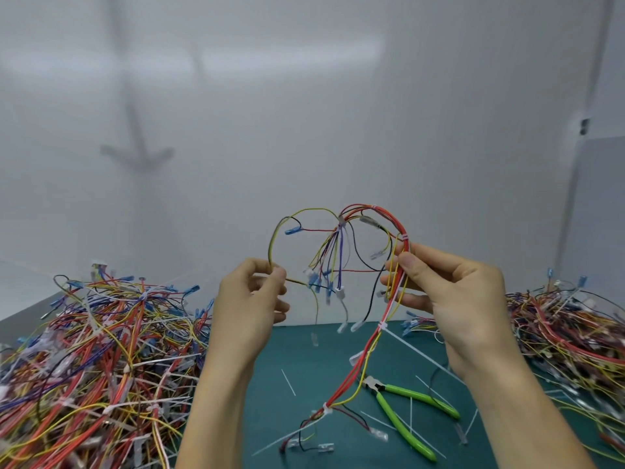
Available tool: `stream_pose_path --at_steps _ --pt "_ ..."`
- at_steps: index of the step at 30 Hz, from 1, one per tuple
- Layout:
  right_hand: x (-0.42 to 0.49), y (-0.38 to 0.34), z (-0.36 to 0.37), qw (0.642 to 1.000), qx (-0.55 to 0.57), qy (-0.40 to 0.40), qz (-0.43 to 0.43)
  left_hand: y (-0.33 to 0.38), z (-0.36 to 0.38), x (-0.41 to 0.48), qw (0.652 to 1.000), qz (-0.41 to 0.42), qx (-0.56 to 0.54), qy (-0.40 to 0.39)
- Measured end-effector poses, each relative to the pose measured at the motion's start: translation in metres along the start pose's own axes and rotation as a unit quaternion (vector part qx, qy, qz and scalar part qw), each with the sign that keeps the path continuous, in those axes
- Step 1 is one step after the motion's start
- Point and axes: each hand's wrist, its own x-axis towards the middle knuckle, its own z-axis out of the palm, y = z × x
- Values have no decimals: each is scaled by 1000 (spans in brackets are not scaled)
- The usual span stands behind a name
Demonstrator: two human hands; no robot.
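Aloft, both hands pinch the wire harness (341, 228); pliers (406, 411) below.

The left grip (250, 299) and right grip (456, 299) are bare hands on bare forearms (216, 401), uncovered as far as they show. The right thumb's nail is cut short.

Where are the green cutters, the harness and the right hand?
cutters (422, 398), head view, upper green handle.
harness (381, 325), head view, white tie on red bundle.
right hand (456, 292), head view, back of hand.
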Motion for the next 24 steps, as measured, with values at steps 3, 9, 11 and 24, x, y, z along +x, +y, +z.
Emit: stream_pose_path --at_steps 3,9,11,24 --pt "1 0 0 1000 7 10 0 0 -3 0 994 42 91 -46" --pt "1 2 2 1000 11 21 4 11 19 -11 975 121 54 -179" --pt "1 1 1 1000 13 22 0 15 27 -15 972 169 38 -162" --pt "2 -1 -3 999 8 39 -19 20 21 -16 926 281 253 -10"
